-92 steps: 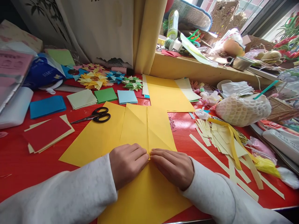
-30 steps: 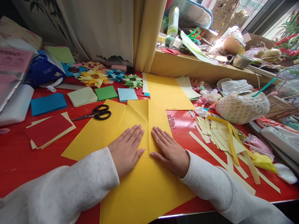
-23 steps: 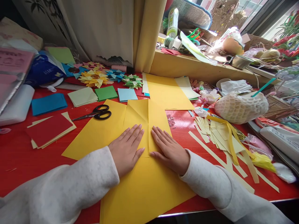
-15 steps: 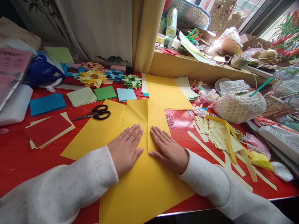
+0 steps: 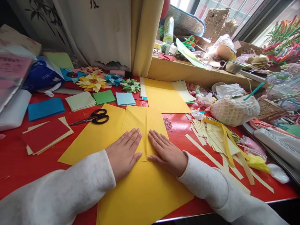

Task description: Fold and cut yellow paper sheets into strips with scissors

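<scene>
Both hands lie flat on a creased yellow sheet of paper point(image 5: 137, 117), one on each side of its upright middle fold. My left hand point(image 5: 125, 151) has its fingers stretched out and presses the left half. My right hand point(image 5: 166, 153) presses the right half, fingers straight and close together. Beneath are larger yellow sheets point(image 5: 145, 193), reaching toward the table's front edge, and another yellow sheet point(image 5: 86, 143) at the left. Black-handled scissors point(image 5: 99, 116) rest on that left sheet, beyond my left hand.
Small paper stacks in blue point(image 5: 46, 108), red point(image 5: 45, 136) and green point(image 5: 104, 97) lie at the left. Folded paper stars point(image 5: 92, 82) sit behind. Pale paper strips point(image 5: 211, 156) are scattered at the right, near a net-wrapped bundle point(image 5: 235, 109). The cluttered windowsill point(image 5: 187, 70) runs behind.
The whole view has shifted slightly, so the scene sits a little lower and to the left. Both hands stay flat on the creased sheet in nearly the same place.
</scene>
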`<control>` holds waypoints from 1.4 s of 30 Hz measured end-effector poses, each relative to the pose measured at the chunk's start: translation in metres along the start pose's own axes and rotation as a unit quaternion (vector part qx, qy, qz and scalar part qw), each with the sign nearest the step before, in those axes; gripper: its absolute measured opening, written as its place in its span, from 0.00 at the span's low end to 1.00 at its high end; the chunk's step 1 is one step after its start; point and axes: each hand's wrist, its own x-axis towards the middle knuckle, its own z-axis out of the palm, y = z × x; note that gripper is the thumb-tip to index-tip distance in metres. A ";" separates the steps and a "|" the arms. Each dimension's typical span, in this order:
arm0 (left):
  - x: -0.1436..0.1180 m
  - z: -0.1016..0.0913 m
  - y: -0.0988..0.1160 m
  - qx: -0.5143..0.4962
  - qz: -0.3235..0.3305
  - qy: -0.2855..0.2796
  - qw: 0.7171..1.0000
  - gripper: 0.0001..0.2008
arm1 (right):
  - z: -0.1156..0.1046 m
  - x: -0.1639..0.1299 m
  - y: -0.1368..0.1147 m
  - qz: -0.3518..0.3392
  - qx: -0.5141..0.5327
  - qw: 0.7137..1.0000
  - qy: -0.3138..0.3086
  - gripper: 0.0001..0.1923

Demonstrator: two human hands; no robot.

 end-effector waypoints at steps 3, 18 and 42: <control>0.000 0.000 -0.001 0.001 0.003 0.006 1.000 0.27 | -0.001 0.000 0.001 0.000 0.001 1.000 0.002 0.35; 0.005 -0.014 -0.002 0.019 -0.021 0.025 0.999 0.22 | -0.010 -0.009 0.010 -0.008 0.027 0.998 0.059 0.32; -0.006 -0.023 -0.042 -0.045 -0.020 0.018 0.999 0.25 | -0.009 -0.005 0.003 -0.060 0.073 0.991 0.098 0.28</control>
